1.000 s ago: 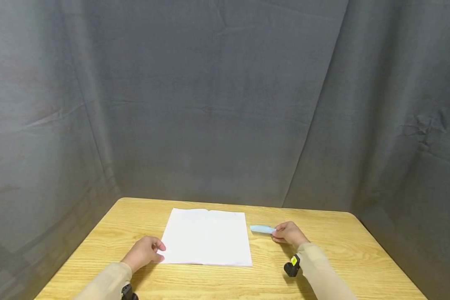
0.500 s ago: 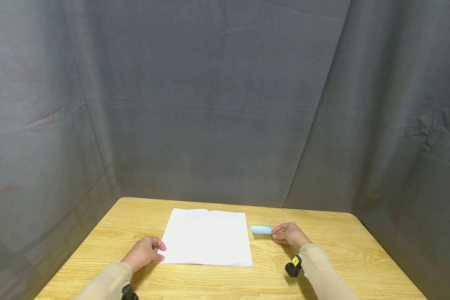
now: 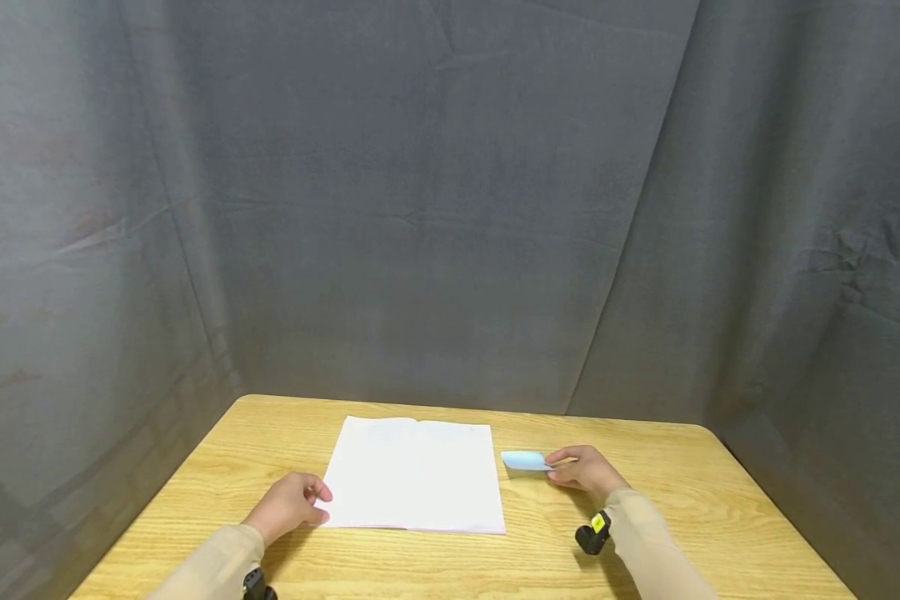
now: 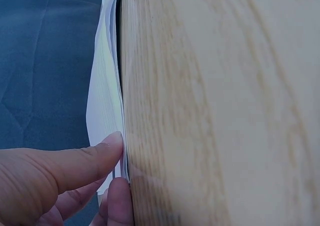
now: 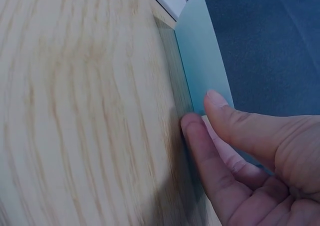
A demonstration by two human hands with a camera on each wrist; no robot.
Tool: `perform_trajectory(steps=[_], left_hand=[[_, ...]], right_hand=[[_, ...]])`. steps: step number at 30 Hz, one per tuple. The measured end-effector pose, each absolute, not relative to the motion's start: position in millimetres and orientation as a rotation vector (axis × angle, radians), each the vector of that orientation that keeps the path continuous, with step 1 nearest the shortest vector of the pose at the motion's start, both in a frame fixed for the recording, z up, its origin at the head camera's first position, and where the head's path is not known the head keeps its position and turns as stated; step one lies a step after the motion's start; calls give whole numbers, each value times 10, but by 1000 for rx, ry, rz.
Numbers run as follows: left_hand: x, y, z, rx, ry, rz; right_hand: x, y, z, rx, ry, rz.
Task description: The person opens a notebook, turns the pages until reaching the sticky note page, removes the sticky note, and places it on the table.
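Observation:
A notebook (image 3: 414, 475) with white pages lies spread on the wooden table. At its near left corner, my left hand (image 3: 288, 504) holds the edge, with the thumb (image 4: 102, 156) on the pages and the other fingers curled beside the corner. Right of the notebook, my right hand (image 3: 583, 472) pinches a pale blue slip of paper (image 3: 523, 461) by its right end. In the right wrist view the slip (image 5: 200, 56) tilts up from the tabletop, its lower edge close to the wood. The right thumb is on its face; part of it is hidden behind the fingers.
The wooden table (image 3: 645, 517) has rounded far corners. Grey cloth (image 3: 420, 208) hangs behind it and along both sides. A small black device sits at each wrist, the right one (image 3: 592, 533) marked with a yellow patch.
The blue slip bends and tilts differently between frames while my right fingers shift slightly on it. The right wrist has moved a little to the right. My left hand and the notebook stay put.

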State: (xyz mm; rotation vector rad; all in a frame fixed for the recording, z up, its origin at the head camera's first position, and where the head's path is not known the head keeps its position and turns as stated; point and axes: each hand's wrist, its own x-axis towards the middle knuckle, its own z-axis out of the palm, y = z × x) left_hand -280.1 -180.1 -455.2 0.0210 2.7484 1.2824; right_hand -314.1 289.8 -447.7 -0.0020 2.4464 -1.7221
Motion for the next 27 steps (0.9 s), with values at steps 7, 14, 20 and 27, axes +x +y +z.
perform_trajectory(steps=[7, 14, 20, 27], left_hand=[[-2805, -1803, -4547, 25, 2754, 1263], [-2823, -1804, -4551, 27, 2758, 1242], [-2820, -1802, -4539, 12, 2737, 1269], [-2841, -1777, -4415, 52, 2720, 1203]], right_hand=[[-3092, 2998, -4461, -104, 2429, -1705], [-3094, 3166, -4439, -220, 2422, -1657], [-3079, 3266, -4364, -181, 2521, -1563], [-3093, 3248, -4132, -101, 2619, -1501]])
